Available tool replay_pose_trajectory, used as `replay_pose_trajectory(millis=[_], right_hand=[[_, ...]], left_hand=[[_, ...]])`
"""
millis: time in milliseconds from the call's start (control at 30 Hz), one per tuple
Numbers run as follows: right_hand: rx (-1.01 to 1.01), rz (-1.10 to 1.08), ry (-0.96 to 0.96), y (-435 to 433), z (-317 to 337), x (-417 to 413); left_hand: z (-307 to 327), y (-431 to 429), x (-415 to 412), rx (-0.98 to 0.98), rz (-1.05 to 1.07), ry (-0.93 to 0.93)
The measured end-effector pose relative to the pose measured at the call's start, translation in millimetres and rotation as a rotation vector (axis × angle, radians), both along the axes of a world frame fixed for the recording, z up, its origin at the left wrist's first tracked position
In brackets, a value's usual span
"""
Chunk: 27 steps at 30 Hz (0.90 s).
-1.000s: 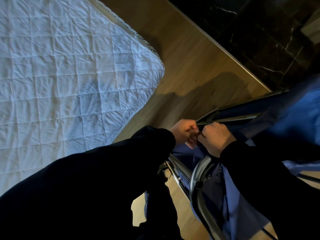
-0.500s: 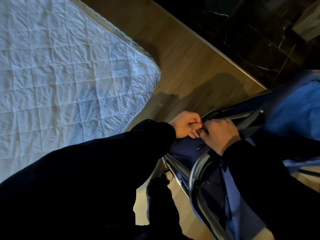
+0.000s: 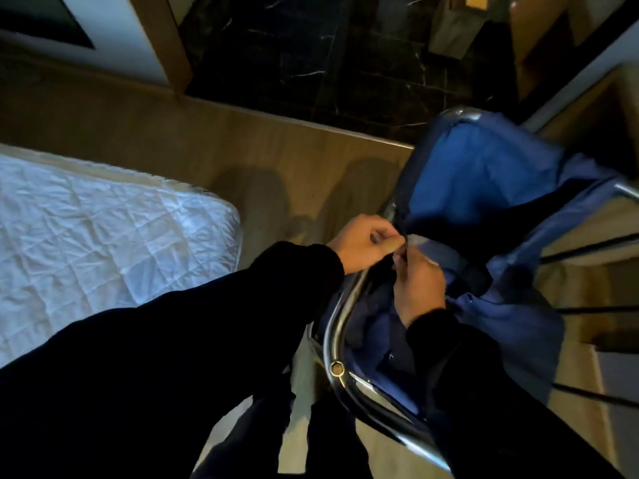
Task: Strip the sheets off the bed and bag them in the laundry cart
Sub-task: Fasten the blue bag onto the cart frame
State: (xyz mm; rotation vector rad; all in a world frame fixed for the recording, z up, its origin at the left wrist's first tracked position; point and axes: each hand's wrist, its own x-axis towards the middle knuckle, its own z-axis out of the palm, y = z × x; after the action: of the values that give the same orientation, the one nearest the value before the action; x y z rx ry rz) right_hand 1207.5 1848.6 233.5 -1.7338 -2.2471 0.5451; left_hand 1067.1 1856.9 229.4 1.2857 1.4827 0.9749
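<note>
Fabric, limp and light, likely to sag wherever let go: laundry bag (image 3: 484, 178) slung on chrome cart frame (image 3: 340, 305) just right of the stripped bed (image 3: 103, 236), best taken at its hemmed rim close to the rail (sheets out of sight, presumably inside). Left hand (image 3: 363, 242) and right hand (image 3: 420, 285) both pinching that rim, fingertips touching, too dark to tell cord from cloth. Against half a second back: same two-handed pinch, view swung up and rightward, less bed and more bag showing.
</note>
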Motion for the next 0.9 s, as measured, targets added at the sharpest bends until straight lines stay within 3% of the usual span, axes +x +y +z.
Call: replay_pose_trajectory(millis=[100, 233, 367, 633, 800, 900], right_hand=[[-0.106, -0.294, 0.259, 1, -8, 20], [-0.324, -0.644, 0.641, 14, -31, 35], [-0.525, -0.770, 0.662, 29, -44, 52], [-0.919, -0.980, 1.009, 21, -81, 90], [-0.923, -0.957, 1.192, 29, -89, 78], [-0.787, -0.823, 1.071, 43, -87, 67]], left_hand=[[7, 15, 13, 0.001, -0.051, 0.100], [-4, 36, 23, 0.049, 0.032, 0.370], [-15, 65, 23, -0.080, 0.098, 0.583], [-30, 93, 28, -0.170, 0.122, 0.375], [-39, 100, 17, -0.247, 0.219, 0.114], [-28, 103, 12, -0.260, 0.264, 0.006]])
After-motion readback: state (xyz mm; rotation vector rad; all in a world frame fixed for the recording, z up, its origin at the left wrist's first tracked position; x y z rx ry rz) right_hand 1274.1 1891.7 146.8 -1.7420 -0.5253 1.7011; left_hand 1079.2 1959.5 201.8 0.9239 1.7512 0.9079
